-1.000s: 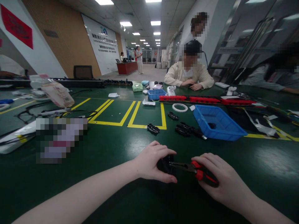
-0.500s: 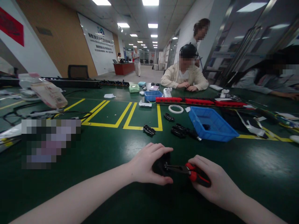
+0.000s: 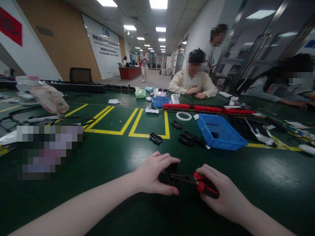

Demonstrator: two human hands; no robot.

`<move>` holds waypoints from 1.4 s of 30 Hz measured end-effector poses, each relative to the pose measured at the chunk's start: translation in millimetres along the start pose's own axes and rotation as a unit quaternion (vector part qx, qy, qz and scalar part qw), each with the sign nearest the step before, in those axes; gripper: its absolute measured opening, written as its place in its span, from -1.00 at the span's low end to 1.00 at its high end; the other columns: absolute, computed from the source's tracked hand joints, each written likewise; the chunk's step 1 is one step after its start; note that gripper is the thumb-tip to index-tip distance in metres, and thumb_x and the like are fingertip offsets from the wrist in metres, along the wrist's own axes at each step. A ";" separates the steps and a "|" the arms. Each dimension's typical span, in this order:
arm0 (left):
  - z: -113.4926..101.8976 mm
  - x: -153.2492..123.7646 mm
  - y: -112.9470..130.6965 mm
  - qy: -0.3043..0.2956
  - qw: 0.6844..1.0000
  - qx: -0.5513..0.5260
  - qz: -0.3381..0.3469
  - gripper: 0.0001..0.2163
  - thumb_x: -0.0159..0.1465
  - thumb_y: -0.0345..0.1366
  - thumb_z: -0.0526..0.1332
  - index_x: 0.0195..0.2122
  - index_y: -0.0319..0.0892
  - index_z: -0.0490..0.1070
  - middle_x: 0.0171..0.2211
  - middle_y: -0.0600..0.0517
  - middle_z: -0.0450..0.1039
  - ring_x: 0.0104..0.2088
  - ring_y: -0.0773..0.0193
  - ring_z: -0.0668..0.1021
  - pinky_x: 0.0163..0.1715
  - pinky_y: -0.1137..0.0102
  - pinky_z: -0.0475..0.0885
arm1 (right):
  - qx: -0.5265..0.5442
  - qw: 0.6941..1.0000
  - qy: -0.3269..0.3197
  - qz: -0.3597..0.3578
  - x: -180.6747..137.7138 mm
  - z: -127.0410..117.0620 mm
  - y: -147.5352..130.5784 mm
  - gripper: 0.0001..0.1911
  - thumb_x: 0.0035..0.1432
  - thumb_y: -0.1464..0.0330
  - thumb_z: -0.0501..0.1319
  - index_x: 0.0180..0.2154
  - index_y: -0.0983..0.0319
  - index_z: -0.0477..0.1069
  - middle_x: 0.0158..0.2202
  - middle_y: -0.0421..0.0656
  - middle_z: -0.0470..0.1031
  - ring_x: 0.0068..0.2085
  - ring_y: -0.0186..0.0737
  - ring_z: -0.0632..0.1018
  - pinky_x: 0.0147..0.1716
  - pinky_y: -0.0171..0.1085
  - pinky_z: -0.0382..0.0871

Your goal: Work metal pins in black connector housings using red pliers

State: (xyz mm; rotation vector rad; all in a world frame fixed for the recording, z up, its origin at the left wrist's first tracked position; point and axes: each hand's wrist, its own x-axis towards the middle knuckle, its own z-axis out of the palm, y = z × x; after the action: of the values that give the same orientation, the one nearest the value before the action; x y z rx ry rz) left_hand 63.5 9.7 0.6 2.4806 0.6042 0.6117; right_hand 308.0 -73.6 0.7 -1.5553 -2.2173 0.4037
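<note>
My left hand is closed around a small black part, thumb below it and fingers above; the hand hides much of its shape. In my right hand are needle-nose pliers with red and black handles. Their dark jaws point left, and the tips touch or nearly touch the right side of the black part. Beyond my hands, a black ribbed piece lies on the green table, with more black pieces to its right.
A blue bin with a dark item inside stands at the right. Behind it runs a row of red strips. A white tape ring lies near the bin. At the left a bottle leans. A person sits across the table.
The whole view has shifted slightly, so the table items appear a little further left. Both hands keep their hold on the black part and the pliers.
</note>
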 end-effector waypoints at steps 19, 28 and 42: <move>2.4 -0.6 -1.0 0.007 1.000 0.015 -0.006 -0.33 0.02 0.13 0.29 0.07 -0.17 0.30 -0.19 -0.03 0.46 -0.29 0.16 0.48 -0.25 0.28 0.36 | 0.018 0.999 -0.030 0.022 0.6 -2.0 -6.0 -0.74 -0.07 0.45 0.14 -0.25 0.13 0.34 -0.28 -0.18 0.46 -0.31 -0.23 0.51 -0.35 -0.25 0.42; 0.5 1.1 -0.9 -0.013 1.000 0.014 -0.016 -0.36 0.02 0.14 0.28 0.03 -0.16 0.34 -0.21 -0.02 0.47 -0.31 0.17 0.49 -0.25 0.29 0.36 | -0.043 0.999 0.019 -0.018 -1.3 1.6 4.0 -0.67 -0.07 0.40 0.17 -0.17 0.14 0.35 -0.23 -0.14 0.46 -0.25 -0.18 0.52 -0.29 -0.21 0.44; -1.6 0.1 2.0 -0.009 0.994 -0.072 -0.083 -0.15 -0.02 0.00 0.38 0.25 -0.11 0.06 -0.01 -0.11 0.41 -0.17 0.05 0.54 -0.27 0.26 0.47 | -0.006 0.999 -0.010 0.032 0.0 -2.3 -4.5 -0.72 -0.07 0.42 0.15 -0.22 0.13 0.36 -0.26 -0.17 0.46 -0.28 -0.22 0.51 -0.31 -0.24 0.43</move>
State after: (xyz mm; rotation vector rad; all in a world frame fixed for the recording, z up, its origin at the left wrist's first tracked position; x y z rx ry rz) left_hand 63.3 8.8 3.0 2.2720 0.7245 0.5486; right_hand 305.4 -75.2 4.8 -1.6393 -2.1915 0.4277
